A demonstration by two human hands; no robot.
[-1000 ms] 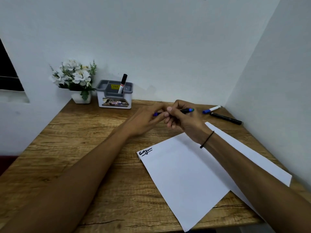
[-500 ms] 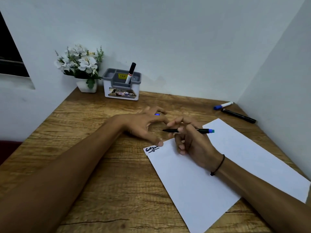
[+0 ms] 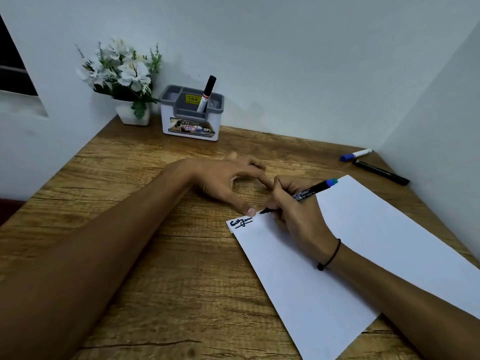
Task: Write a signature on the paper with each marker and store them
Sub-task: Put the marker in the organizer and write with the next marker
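Observation:
A white paper lies tilted on the wooden desk, with one dark signature at its top left corner. My right hand grips a black marker with a blue end; its bare tip rests on the paper just right of that signature. My left hand sits beside it, thumb pressing the paper's top edge. Its far fingers are curled, hiding the blue cap they held earlier. A grey and white holder at the back wall has one black-capped marker standing in it.
A blue-capped white marker and a black marker lie at the far right corner of the desk. A pot of white flowers stands left of the holder. Walls close in on the left, back and right.
Both hands came down from mid-air to the paper. The cap came off into my left hand, and the marker's tip now touches the paper beside the signature.

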